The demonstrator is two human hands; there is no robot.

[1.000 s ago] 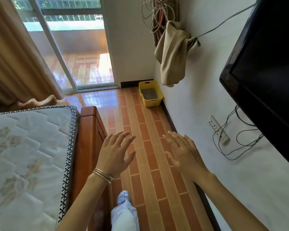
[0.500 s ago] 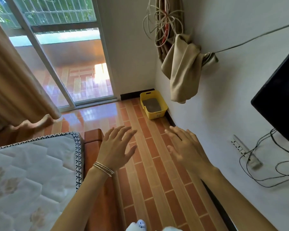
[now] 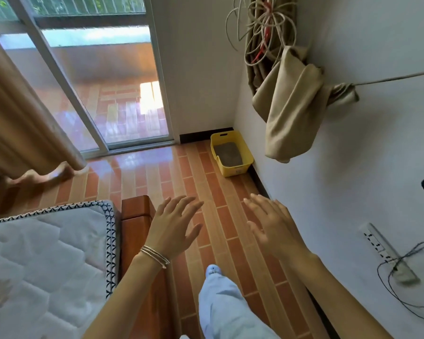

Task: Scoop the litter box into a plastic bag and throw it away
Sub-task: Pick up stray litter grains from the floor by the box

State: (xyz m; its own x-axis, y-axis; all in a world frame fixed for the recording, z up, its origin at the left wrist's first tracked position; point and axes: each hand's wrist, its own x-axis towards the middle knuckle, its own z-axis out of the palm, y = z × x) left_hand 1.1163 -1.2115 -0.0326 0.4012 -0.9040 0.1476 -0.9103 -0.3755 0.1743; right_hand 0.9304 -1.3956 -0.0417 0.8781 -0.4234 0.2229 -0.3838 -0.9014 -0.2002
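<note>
A yellow litter box with grey litter inside stands on the tiled floor in the far corner, against the right wall. My left hand, with thin bracelets at the wrist, is held out palm down with fingers spread and holds nothing. My right hand hovers beside it, also flat and empty. Both hands are well short of the box, above the floor. No plastic bag or scoop is in view.
A mattress on a wooden bed frame fills the lower left. A glass sliding door and a curtain are at the back left. A beige cloth and cables hang on the right wall; a power strip lies lower.
The view has advanced along the floor toward the litter box, which now looks larger. My leg has stepped forward into view. Both hands stay open and held out.
</note>
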